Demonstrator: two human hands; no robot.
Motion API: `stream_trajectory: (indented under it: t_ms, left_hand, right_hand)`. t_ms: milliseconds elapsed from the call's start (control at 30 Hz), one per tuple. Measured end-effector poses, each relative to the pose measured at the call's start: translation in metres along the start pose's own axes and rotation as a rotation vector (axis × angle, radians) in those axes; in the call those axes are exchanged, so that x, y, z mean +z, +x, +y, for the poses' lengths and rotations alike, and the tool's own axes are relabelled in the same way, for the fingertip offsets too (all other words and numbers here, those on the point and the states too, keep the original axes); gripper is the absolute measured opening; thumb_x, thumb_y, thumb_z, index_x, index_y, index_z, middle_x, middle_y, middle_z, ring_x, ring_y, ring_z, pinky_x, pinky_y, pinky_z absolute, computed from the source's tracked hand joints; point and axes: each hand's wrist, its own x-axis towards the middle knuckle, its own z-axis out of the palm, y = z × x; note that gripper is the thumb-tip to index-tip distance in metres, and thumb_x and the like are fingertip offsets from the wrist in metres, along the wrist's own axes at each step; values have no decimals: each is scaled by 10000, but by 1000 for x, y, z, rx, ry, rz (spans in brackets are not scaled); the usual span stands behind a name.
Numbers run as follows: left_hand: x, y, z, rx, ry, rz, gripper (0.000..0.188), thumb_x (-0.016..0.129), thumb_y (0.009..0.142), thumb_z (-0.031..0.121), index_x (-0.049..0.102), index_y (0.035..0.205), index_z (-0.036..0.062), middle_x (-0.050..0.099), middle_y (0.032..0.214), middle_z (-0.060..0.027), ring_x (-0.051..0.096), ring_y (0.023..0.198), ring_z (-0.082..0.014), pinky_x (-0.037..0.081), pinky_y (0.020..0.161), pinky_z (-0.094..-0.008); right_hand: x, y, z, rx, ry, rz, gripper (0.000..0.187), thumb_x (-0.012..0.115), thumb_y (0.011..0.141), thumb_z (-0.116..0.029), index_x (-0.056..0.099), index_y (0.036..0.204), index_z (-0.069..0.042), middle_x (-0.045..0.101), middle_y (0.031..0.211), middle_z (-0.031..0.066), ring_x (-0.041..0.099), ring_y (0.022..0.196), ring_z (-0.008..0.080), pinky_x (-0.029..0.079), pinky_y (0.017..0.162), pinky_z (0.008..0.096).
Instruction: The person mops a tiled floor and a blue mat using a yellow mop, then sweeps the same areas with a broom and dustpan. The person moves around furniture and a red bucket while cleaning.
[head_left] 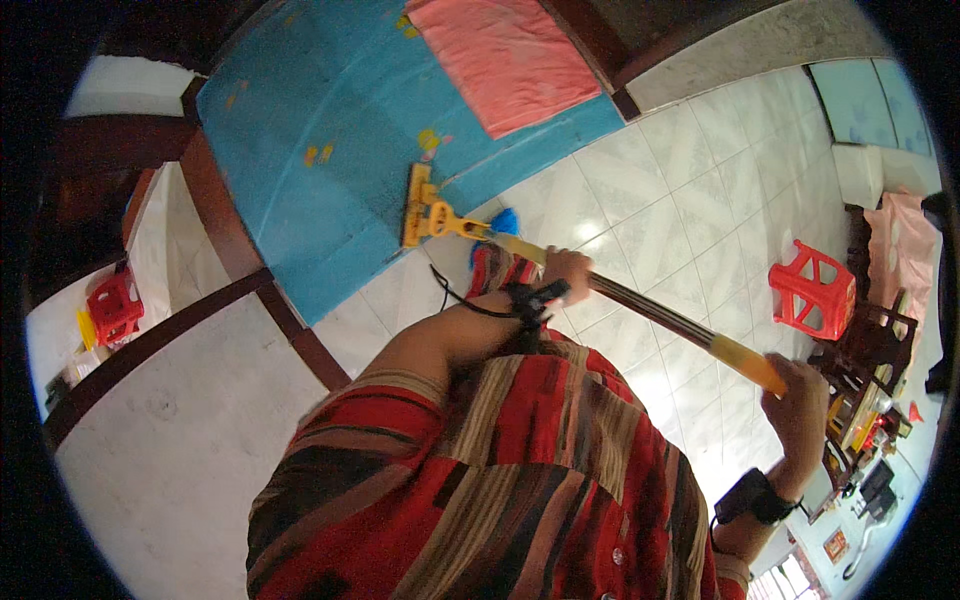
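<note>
Over the near edge of the blue mat (pixel 290 110): yellow head (pixel 416 200) of the mop (pixel 640 306), set crosswise to its pole. Whether it presses flat, cannot tell. Left hand (pixel 568 275), just off the mat's near edge, wrapped around the pole partway along. Right hand (pixel 797 390), farther from the mat, closed around the pole's yellow upper end.

Risks, judged:
1. Creases show in the mat beside the head; a hard sideways push, or the head catching the mat's edge, could ruck it up.
2. Pink cloth (pixel 505 70) lies on the mat's far right part; too wide a sweep could drag it.
3. Blue slipper (pixel 507 221), just off the mat near the mop's neck; a careless pull back could strike it.
4. Dark cord (pixel 450 290) loops from the left wrist, near the mat's edge; could snag the pole.
5. Red stool (pixel 813 290), on tiles well right of the mat; a wide right-hand swing could knock it.
</note>
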Motion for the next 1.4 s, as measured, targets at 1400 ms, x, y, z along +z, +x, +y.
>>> stream_trajectory:
  t_ms: [1400]
  left_hand:
    - [20, 141, 124, -231, 155, 158, 270, 585, 724, 268, 451, 623, 57, 459, 618, -138, 484, 604, -342, 388, 563, -440]
  right_hand:
    - [78, 122, 228, -496, 2033, 170, 251, 449, 783, -151, 389, 544, -105, 461, 484, 42, 452, 497, 183, 391, 763, 379]
